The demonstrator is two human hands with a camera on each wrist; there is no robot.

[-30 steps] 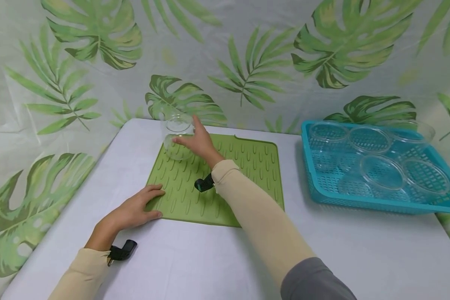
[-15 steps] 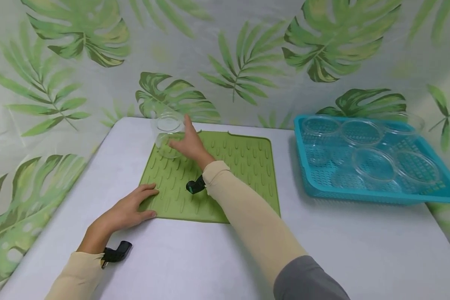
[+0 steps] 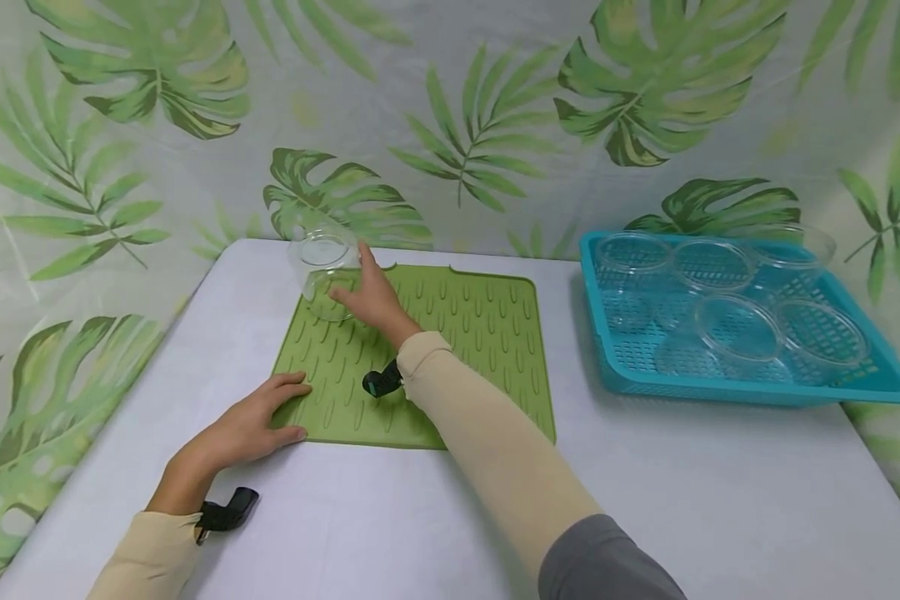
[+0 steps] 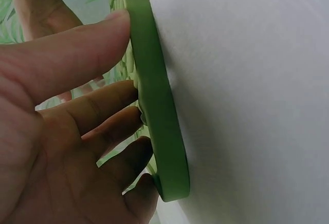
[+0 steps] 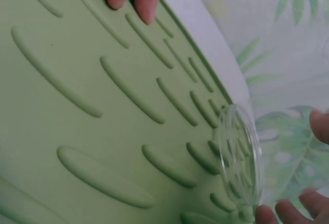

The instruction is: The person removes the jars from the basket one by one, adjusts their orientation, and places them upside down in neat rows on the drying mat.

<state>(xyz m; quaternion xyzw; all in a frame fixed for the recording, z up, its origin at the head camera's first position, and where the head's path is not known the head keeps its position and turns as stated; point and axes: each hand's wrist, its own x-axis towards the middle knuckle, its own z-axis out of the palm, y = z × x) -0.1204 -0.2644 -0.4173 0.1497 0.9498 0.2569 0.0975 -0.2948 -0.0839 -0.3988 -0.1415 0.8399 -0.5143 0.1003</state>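
A clear cup stands upside down, its wide rim down, near the back left corner of a green ridged mat. My right hand holds it by the side, the thumb in front and the fingers around it. In the right wrist view the cup's rim meets the mat, with fingertips beside it. My left hand rests at the mat's front left, fingers fairly straight on the surface. In the left wrist view the thumb and fingertips touch the mat's edge.
A teal perforated basket stands to the right on the white-covered table. Several clear cups stand in it, rims up. A leaf-patterned sheet hangs behind the table.
The head view has turned slightly to the right, so everything sits farther left. Cup, mat and left hand keep their places; the right hand's thumb has shifted slightly right across the cup.
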